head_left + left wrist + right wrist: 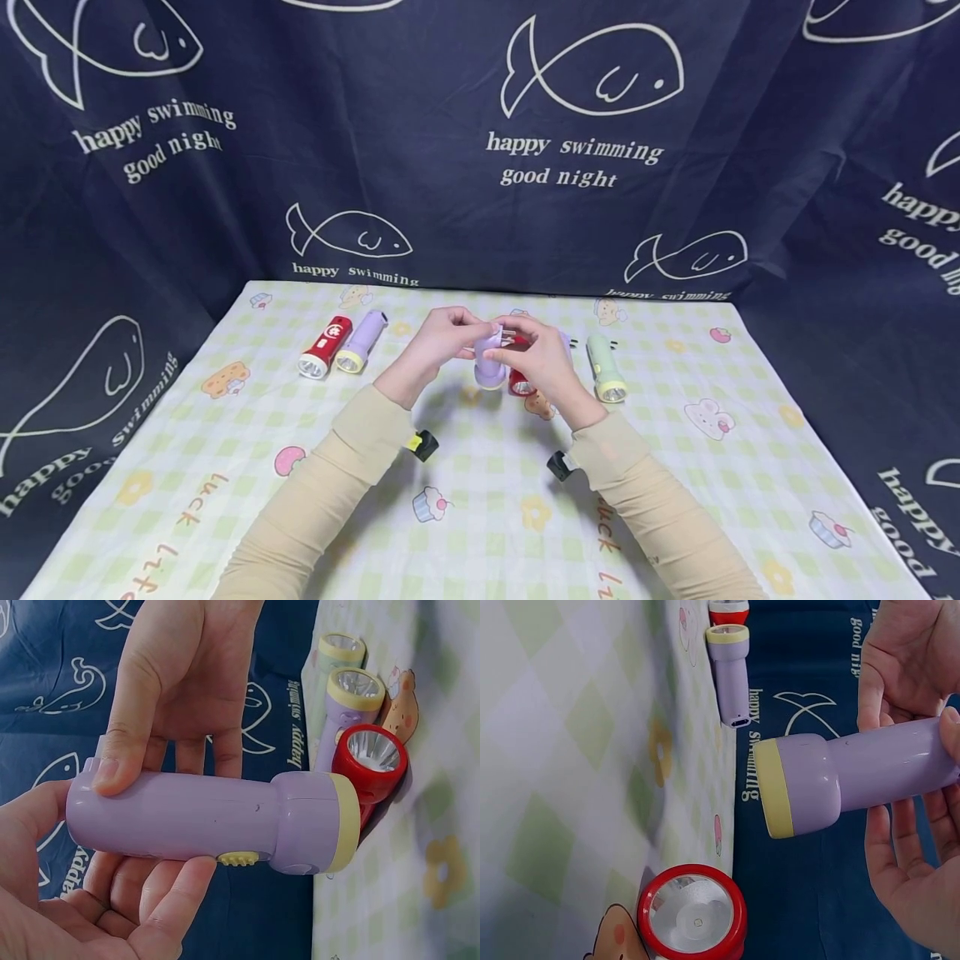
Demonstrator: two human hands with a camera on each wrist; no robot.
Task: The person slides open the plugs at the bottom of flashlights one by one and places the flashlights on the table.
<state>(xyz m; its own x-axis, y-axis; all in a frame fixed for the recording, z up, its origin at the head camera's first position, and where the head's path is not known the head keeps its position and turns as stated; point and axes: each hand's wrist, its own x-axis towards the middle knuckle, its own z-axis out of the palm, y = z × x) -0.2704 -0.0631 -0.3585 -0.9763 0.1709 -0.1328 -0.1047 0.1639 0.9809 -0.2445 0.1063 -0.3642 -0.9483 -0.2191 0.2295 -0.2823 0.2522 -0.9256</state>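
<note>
A purple flashlight (490, 372) with a yellow rim is held between both hands above the table, its lens end pointing down toward the near side. My left hand (444, 337) grips its body; in the left wrist view a fingertip touches the side beside the yellow switch (238, 859). With thumb and fingers my right hand (542, 357) pinches the tail end, where metal prongs (508, 333) stick out. A red flashlight (521, 382) lies behind the right hand, partly hidden. Another purple flashlight (355, 694) lies beside it, mostly covered in the head view.
On the left of the table lie a red flashlight (326, 346) and a purple one (362, 342), side by side. A green flashlight (604, 367) with prongs lies to the right. The checked tablecloth (480, 533) meets a dark blue curtain (450, 167) behind.
</note>
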